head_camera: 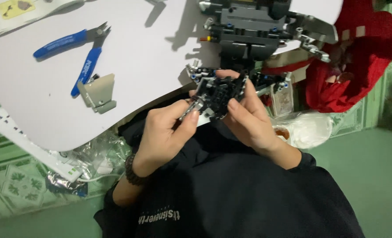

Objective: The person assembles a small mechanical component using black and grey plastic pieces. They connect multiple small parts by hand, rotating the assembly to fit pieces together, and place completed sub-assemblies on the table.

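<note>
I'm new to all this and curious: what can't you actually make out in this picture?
- Head view: the black brick assembly is partly covered by the left hand and right hand.
- The large dark model is cut off by the top edge.
- The power strip runs under the white table.

- Left hand (163, 132): palm turned up; fingers curled toward one o'clock; thumb pressed against fingertips in a pinch; beaded band at the wrist; forearm running off to seven o'clock
- Right hand (249, 119): fingers bent toward eleven o'clock, closed in a grip; dark sleeve at four o'clock
</note>
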